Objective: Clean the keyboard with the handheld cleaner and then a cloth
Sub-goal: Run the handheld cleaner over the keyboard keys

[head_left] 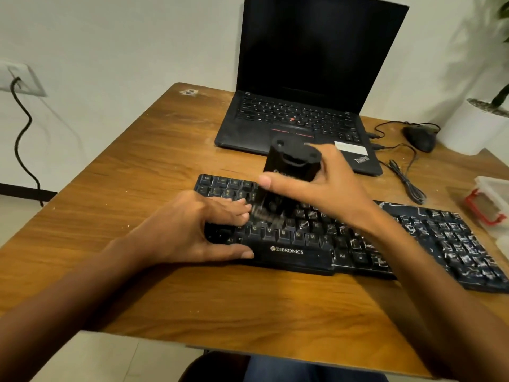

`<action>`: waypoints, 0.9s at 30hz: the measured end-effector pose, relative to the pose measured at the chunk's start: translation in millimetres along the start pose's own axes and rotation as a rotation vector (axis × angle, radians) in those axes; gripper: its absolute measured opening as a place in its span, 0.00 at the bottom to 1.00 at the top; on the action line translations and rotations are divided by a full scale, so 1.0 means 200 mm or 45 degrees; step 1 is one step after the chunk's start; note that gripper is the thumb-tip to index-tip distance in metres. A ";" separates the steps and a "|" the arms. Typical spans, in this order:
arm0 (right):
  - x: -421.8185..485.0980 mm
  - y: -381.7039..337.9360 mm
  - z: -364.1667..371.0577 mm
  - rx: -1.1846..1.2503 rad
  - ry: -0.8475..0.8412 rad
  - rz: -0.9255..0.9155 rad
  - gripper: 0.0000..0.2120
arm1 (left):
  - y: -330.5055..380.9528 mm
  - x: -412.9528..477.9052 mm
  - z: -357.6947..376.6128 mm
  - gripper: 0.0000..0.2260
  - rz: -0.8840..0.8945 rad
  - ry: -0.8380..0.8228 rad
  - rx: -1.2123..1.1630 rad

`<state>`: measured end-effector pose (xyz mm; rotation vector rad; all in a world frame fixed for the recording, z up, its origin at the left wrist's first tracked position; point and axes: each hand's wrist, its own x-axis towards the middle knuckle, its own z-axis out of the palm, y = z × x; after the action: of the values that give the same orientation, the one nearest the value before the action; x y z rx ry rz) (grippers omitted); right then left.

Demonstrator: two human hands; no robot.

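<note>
A black keyboard [429, 238] lies across the wooden table; white dust and scuffs cover its right half. My right hand [327, 186] grips a black handheld cleaner [289, 164] upright, its blurred lower end down on the keys left of the middle. My left hand [192, 230] holds the keyboard's left end, fingers curled on the keys and thumb against the front edge. No cloth is in view.
An open black laptop [303, 111] stands behind the keyboard. A wired mouse [420, 137] and its loose cable [405, 175] lie at the back right. A clear box with red clips [490, 202] sits at the right edge. The table's [124, 166] near edge is close to me.
</note>
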<state>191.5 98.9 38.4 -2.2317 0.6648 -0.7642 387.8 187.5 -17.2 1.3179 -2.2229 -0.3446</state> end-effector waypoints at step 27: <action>-0.12 0.10 -0.29 -0.110 -0.198 0.222 0.13 | 0.01 0.00 0.01 0.27 0.016 0.041 -0.010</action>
<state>131.3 77.2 50.2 -2.2475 0.8158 -0.4785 386.0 188.3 -17.8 1.2963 -2.1997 -0.3250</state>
